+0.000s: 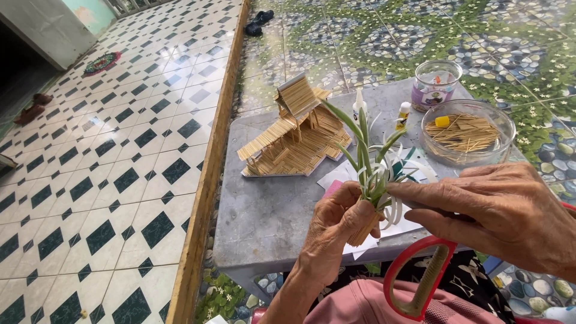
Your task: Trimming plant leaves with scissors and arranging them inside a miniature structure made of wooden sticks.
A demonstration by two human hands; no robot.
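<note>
My left hand (pixel 339 225) grips a small bundle of sticks topped with green and white paper leaves, a little model plant (pixel 369 174), above the near edge of the grey stone table (pixel 264 210). My right hand (pixel 492 210) reaches in from the right, its fingers pinching the leaves at the plant's middle. Red-handled scissors (pixel 420 276) lie in my lap below the hands. A model house made of sticks (pixel 297 129) stands on the table behind the plant.
A clear round bowl of thin sticks (pixel 468 133) and a small glass jar (pixel 435 84) stand at the table's far right. Two small glue bottles (pixel 403 114) and white paper scraps (pixel 345 177) lie near them. Tiled floor spreads to the left; dark sandals (pixel 259 23) lie farther off.
</note>
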